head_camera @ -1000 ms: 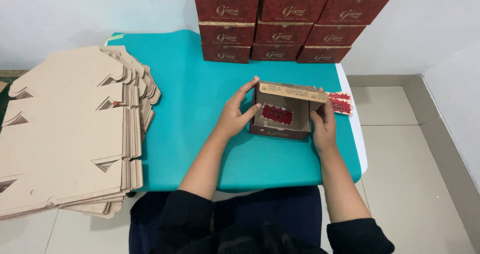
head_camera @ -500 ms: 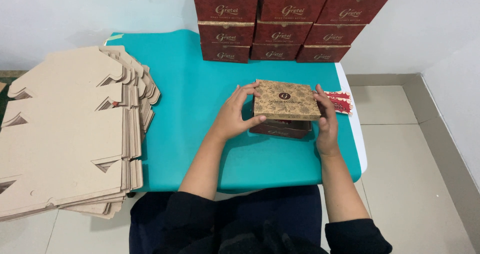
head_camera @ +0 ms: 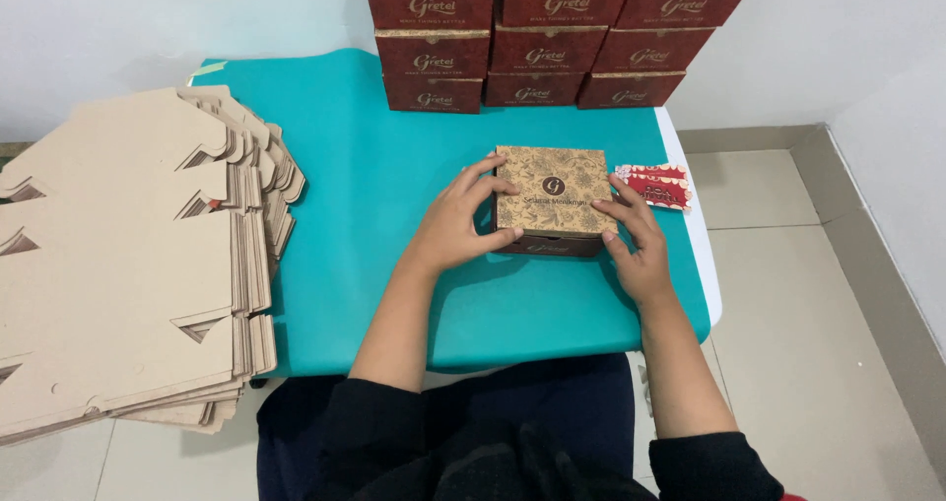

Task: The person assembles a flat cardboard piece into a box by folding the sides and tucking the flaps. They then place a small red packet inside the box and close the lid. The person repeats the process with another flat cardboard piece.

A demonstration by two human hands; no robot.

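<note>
Since a second ago, the box's lid has come down: then it stood open with red contents showing, and now the small cardboard box (head_camera: 550, 200) sits closed, its patterned tan top facing my head camera.

From the head view, the only one I have, the box rests on the teal table (head_camera: 365, 176), right of centre and near the table's right edge. My left hand (head_camera: 455, 227) cups the box's left side, fingers spread onto the lid's edge. My right hand (head_camera: 636, 245) presses against the right side, fingertips on the lid's corner. So both hands have their grip on the box, holding it between them rather than lifting it; I cannot tell whether the lid flap is tucked fully in.

Just beside the box on the right lies a red printed card (head_camera: 654, 185), close to the table's edge. Behind, stacked dark red boxes (head_camera: 537, 38) line the far side. To my left, a tall stack of flat cardboard blanks (head_camera: 128, 265) overhangs the table's left end.

My worry is that the lid could spring up if the flap is only half seated and I ease off. A sideways nudge from my right hand might also push the card off the edge.
</note>
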